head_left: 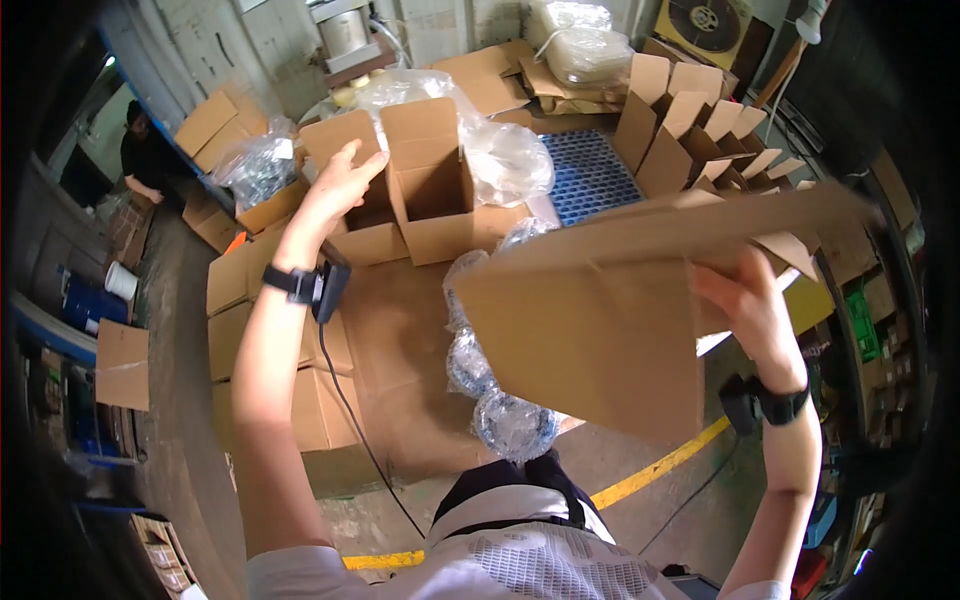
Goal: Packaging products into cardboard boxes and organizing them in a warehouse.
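Note:
My right hand (pixel 752 305) grips a brown cardboard box (pixel 595 335), tilted in the air over the right side of the table; its upper edge is smeared by motion. At the far left my left hand (pixel 345 182) is open, fingers spread, in front of the raised flap of an open cardboard box (pixel 368 244). Whether it touches that box I cannot tell. A second open box (pixel 432 190) stands right beside it, flap up. Below the held box, several bubble-wrapped round items (pixel 515 425) lie in a line toward my body, partly covered.
Closed cardboard boxes (pixel 320 405) sit under my left forearm. Several open boxes (pixel 690 130) stand in rows at the back right, near a blue perforated mat (pixel 590 175). Clear plastic bags (pixel 508 160) lie behind. Cables hang from both wrist devices. Another person (pixel 150 155) is at far left.

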The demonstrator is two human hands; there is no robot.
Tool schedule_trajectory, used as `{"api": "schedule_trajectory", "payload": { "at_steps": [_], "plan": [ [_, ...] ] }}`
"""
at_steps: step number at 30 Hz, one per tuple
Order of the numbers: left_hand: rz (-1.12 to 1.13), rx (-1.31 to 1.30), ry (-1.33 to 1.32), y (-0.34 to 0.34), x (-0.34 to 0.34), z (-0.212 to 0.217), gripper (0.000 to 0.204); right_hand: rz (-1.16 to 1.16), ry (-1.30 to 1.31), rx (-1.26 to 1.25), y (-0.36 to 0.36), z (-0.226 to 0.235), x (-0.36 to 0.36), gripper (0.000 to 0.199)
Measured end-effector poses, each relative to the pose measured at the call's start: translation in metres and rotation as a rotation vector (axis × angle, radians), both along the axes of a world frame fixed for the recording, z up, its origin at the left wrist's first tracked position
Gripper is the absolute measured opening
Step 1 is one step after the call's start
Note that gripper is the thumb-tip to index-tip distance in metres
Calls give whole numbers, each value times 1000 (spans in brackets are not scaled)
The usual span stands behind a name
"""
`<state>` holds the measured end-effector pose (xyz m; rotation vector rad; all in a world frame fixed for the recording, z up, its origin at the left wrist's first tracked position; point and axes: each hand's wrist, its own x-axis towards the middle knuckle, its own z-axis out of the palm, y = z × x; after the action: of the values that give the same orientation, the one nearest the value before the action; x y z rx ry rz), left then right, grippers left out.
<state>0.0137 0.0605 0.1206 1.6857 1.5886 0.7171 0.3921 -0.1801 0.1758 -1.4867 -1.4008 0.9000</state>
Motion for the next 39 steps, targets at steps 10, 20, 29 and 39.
{"api": "schedule_trajectory", "payload": {
  "at_steps": [10,20,29,39],
  "plan": [
    [183,783,-202,-263,27,5,52,280,-499,104,106,-8,-134,30],
    [458,632,-448,-229,9,-50,80,443,-492,-87,124,-18,-234,31],
    [475,537,-396,-207,10,-46,74,530,-385,51,180,-59,-231,42],
    [589,370,-501,-152,-19,-67,84,665,-165,-90,215,-59,-239,40]
  ]
}}
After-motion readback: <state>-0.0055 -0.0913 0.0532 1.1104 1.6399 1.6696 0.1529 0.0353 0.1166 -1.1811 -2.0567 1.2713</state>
